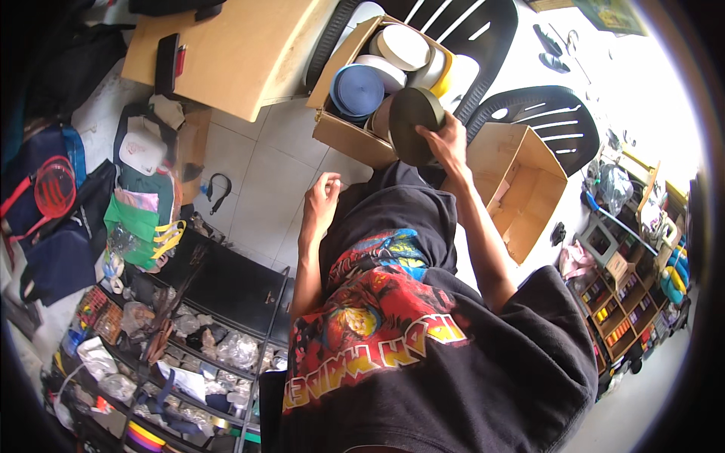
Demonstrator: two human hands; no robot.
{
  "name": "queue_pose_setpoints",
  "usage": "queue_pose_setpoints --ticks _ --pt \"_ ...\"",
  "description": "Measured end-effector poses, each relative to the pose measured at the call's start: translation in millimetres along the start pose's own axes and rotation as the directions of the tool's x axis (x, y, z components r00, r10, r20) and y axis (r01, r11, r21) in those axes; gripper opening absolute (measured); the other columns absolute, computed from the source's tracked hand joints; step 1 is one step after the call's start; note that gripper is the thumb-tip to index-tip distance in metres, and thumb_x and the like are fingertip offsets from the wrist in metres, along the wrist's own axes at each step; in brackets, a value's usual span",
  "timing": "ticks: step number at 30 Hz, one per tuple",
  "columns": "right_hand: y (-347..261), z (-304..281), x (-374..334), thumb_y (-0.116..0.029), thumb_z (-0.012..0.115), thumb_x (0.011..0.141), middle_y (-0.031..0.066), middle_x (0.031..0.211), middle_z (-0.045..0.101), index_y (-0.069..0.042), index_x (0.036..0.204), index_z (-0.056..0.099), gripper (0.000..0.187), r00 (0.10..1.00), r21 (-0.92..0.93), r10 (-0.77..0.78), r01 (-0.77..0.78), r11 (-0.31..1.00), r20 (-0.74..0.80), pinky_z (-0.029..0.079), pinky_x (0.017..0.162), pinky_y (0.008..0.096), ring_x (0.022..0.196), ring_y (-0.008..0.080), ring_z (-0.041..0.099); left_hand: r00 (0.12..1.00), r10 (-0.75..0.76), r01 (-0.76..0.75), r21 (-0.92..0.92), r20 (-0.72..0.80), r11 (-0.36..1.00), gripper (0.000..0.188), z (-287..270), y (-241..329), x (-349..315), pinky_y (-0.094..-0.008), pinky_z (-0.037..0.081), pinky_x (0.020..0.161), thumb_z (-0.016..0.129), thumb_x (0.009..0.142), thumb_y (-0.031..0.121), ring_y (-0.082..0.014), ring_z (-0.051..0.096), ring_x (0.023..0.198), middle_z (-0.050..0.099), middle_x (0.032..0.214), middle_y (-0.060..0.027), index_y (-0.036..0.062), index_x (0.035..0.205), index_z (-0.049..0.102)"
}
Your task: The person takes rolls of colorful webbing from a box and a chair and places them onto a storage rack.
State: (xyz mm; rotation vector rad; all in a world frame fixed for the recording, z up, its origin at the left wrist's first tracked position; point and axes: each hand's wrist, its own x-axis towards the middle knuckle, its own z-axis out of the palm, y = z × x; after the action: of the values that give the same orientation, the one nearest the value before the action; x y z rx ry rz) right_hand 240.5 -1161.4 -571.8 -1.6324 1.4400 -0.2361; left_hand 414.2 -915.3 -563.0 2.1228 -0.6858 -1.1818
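My right hand (pixel 447 143) grips a thick, dark olive round roll (pixel 415 124) by its right edge, thumb on the flat face. The roll is tilted over the near right corner of an open cardboard box (pixel 349 140). Inside that box are several similar rolls: a blue one (pixel 358 90), a white one (pixel 403 47) and others in grey and yellow. What the rolls are wound from is too small to tell. Over my lap, left of my leg, my left hand (pixel 321 200) hangs with loosely bent fingers, nothing visible in it and apart from the box.
The box rests on a black slatted chair (pixel 483 45). Right of my right forearm stands a second open carton (pixel 529 192) by another black chair (pixel 563 113). A wooden table (pixel 234 53) is at the far left. Shelves of bagged items (pixel 211 355) lie lower left.
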Motion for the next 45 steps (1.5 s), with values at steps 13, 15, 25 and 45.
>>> queue_pose_setpoints --ticks 13,15,25,45 --pt "-195.0 -44.9 -132.7 -0.015 0.071 0.071 0.0162 0.075 0.064 -0.006 0.100 0.064 0.032 0.469 -0.322 -0.403 0.867 0.380 0.786 0.050 0.068 0.0420 0.076 0.0341 0.063 0.685 0.727 -0.712 -0.164 0.049 0.682 0.061 -79.7 114.3 -59.7 -0.0375 0.039 0.104 0.077 0.074 0.017 -0.0269 0.049 0.123 0.053 0.131 -0.0120 0.0049 0.128 0.051" --pt "-219.9 -43.6 -149.8 -0.016 0.073 0.068 0.0157 0.081 0.065 -0.006 0.100 0.064 0.034 0.445 -0.304 -0.382 0.876 0.376 0.810 0.050 0.071 0.0423 0.079 0.0339 0.064 0.752 0.653 -0.600 -0.310 0.097 0.737 0.056 -87.7 109.4 -70.4 -0.0355 0.041 0.100 0.078 0.073 0.019 -0.0244 0.053 0.118 0.058 0.123 -0.0112 0.0046 0.122 0.055" --pt "-273.9 -4.7 -179.8 -0.017 0.076 0.062 0.0148 0.079 0.067 -0.005 0.102 0.065 0.043 0.057 0.081 -0.464 0.959 0.272 0.884 0.051 0.069 0.0383 0.076 0.0318 0.066 0.681 0.724 -0.673 -0.482 -0.110 0.561 0.043 -152.4 65.3 -120.3 -0.0271 0.041 0.084 0.077 0.075 0.033 -0.0113 0.053 0.089 0.056 0.091 0.0000 0.0053 0.102 0.059" --pt "-327.5 58.4 -218.1 -0.009 0.078 0.062 0.0166 0.088 0.069 0.002 0.109 0.062 0.052 -0.271 0.471 -0.519 0.828 0.304 0.811 0.052 0.074 0.0326 0.081 0.0251 0.068 0.494 0.423 -0.687 -0.044 -0.760 0.725 0.045 -210.1 24.4 -263.2 -0.0168 0.031 0.053 0.082 0.066 0.000 0.0001 0.040 0.063 0.050 0.079 0.0062 0.0030 0.107 0.065"
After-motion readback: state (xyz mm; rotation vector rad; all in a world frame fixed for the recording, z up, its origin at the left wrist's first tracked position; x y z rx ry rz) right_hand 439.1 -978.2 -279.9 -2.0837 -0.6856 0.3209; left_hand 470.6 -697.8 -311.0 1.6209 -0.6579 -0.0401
